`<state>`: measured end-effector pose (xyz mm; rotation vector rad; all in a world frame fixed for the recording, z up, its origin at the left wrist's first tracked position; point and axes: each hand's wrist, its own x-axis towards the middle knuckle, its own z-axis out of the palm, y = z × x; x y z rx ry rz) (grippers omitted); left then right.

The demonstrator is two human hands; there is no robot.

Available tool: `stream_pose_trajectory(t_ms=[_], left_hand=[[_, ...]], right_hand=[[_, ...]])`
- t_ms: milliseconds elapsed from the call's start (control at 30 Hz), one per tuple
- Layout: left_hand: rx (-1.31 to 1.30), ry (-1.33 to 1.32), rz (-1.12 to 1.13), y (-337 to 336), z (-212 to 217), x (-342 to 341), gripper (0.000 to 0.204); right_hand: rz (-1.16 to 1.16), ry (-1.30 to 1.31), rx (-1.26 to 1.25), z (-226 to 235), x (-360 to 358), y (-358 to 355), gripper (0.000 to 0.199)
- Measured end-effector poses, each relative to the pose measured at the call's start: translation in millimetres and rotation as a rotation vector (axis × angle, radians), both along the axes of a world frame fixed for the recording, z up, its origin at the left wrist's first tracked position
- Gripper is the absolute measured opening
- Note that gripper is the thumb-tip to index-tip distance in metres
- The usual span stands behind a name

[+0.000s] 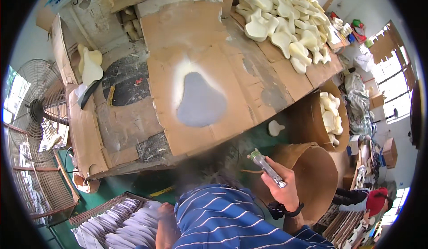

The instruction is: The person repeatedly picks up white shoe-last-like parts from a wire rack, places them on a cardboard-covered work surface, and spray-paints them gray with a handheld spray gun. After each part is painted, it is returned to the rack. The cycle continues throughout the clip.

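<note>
In my right hand [281, 182], fingers wrapped round it, is a small metal spray gun [267, 168] with a greenish end. It is held off the table's near edge. Down at the lower left, my left hand [166, 211] is beside a rack of stacked white saddle-shaped pieces [129, 224]; its fingers are blurred and partly hidden, so their grip does not show. Ahead of me a grey saddle-shaped piece [200, 101] lies flat on the cardboard-covered table [183, 30], ringed by a pale sprayed patch. Neither hand touches it.
Cream foam saddle pads [285, 19] are heaped at the table's far right. Two brown drums [307, 177] stand on the right, the farther one holding more pads. A large fan [38, 111] is at the left. One person [370, 202] is at the far right.
</note>
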<state>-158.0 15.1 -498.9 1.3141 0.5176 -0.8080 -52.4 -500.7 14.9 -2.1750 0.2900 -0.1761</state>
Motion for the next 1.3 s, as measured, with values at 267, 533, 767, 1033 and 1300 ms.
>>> stream_pose_trajectory(t_ms=[267,533,767,1033,1300], left_hand=[[0.302,0.220,0.357,-78,81,81,0.044],[0.269,0.269,0.289,-105,83,81,0.040],[0.230,0.242,0.341,-91,44,36,0.031],[0.308,0.265,0.257,-110,58,76,0.031],[0.337,0.218,0.286,-122,92,123,0.034]], right_hand=[[0.215,0.019,0.058,15,50,-43,0.045],[0.362,0.093,0.066,18,62,-63,0.051],[0.288,0.146,0.049,15,38,-87,0.052],[0.020,0.104,0.029,10,33,-101,0.045],[0.086,-0.071,0.030,5,75,-85,0.045]])
